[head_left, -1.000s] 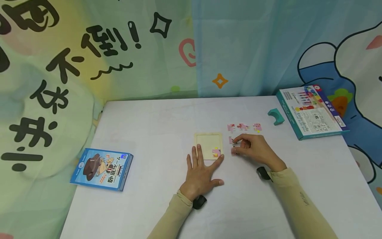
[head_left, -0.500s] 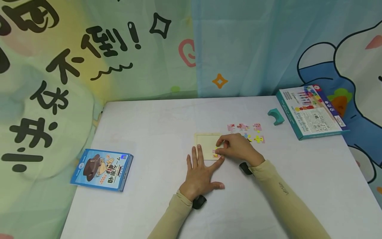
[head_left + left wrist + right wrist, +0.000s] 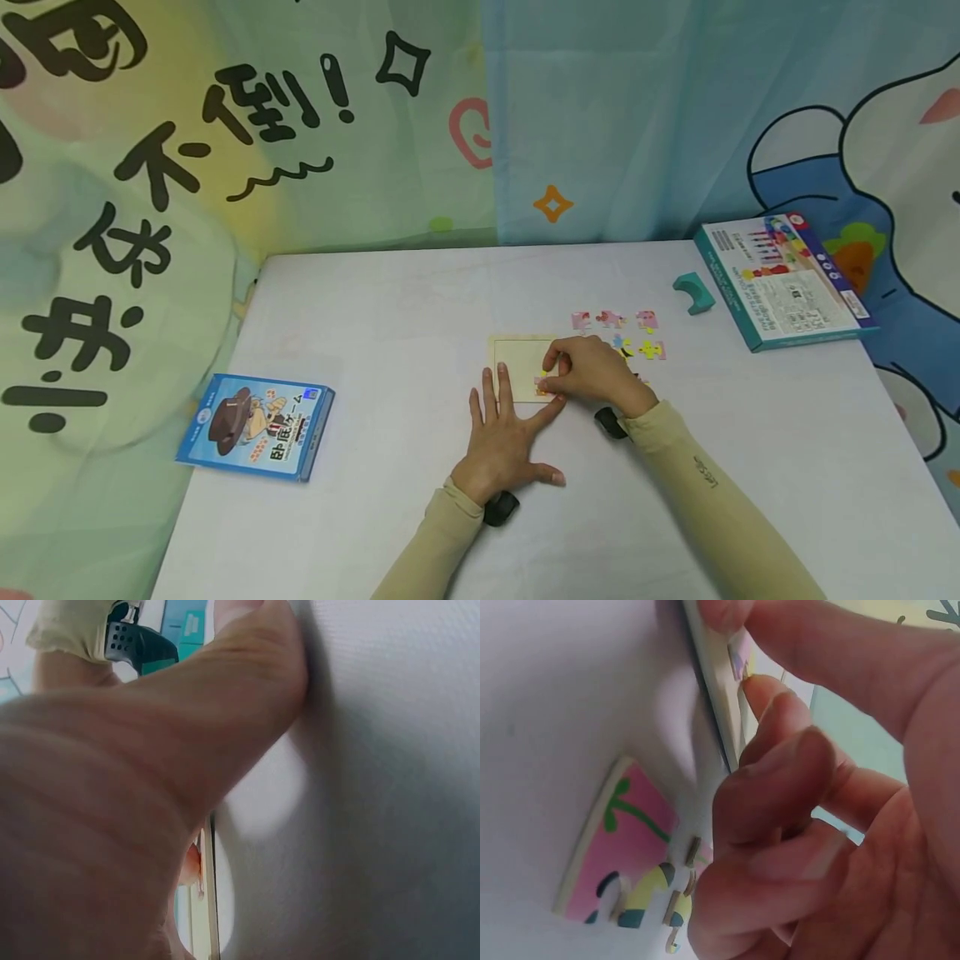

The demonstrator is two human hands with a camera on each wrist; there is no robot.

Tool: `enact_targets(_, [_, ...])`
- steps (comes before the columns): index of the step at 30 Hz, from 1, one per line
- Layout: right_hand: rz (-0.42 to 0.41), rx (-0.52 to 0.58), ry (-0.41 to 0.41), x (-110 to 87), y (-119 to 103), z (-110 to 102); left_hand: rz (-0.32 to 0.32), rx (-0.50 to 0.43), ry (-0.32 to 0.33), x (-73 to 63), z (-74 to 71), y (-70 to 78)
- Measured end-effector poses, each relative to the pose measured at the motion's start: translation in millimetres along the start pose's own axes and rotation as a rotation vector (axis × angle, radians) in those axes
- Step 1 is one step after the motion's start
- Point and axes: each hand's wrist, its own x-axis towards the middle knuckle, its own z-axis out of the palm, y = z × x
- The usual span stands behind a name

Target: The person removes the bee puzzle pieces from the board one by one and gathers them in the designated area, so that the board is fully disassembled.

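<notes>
A cream puzzle tray (image 3: 517,338) lies on the white table, with a pink puzzle piece (image 3: 539,386) at its lower right corner. My left hand (image 3: 498,448) is spread flat, fingertips on the tray's lower edge and thumb out to the side. Over the tray's right side, my right hand (image 3: 596,372) pinches a small puzzle piece (image 3: 739,656) between thumb and index finger; in the head view the fingers mostly hide it. The other fingers of that hand are curled. The left wrist view is largely filled by the left hand's thumb (image 3: 255,682).
Loose puzzle pieces (image 3: 611,318) lie right of the tray, among them a pink one with a green stem (image 3: 622,840). A teal arched block (image 3: 694,293) sits behind them. A blue box (image 3: 258,427) is at the left, a teal-edged box (image 3: 783,287) at the back right.
My right hand has gone left from the loose pieces to the tray with a puzzle piece, then shifted slightly toward the corner piece. The left hand stays on the tray's edge.
</notes>
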Motion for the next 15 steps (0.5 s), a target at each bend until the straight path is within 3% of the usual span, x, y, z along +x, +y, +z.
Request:
enact_targets(8, [-0.035, 0.001, 0.021, -0.5, -0.5, 1.5, 0.001, -0.011, -0.001, 0.4, 0.2, -0.4])
enact_targets(15, [-0.079, 0.067, 0.022, -0.8, 0.3, 3.1, 0.011, -0.02, 0.003, 0.3, 1.4, -0.8])
